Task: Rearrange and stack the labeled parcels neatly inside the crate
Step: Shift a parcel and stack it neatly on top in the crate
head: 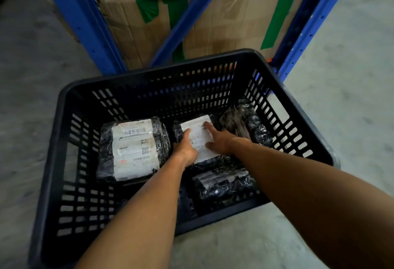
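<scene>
A black slotted plastic crate (64,162) stands on the floor below me. Inside it lie several black-wrapped parcels with white labels. The largest parcel (133,149) lies flat at the left, label up. A middle parcel (197,132) lies label up, and both hands are on it: my left hand (184,148) grips its left edge, my right hand (218,140) presses on its label with fingers spread. A third parcel (245,119) leans at the back right corner. A fourth parcel (221,183) lies at the front right, below my hands.
Blue steel rack uprights (85,25) and a diagonal brace (187,17) rise just behind the crate. Large cardboard boxes (223,17) with green tape fill the rack. Grey concrete floor (341,66) surrounds the crate.
</scene>
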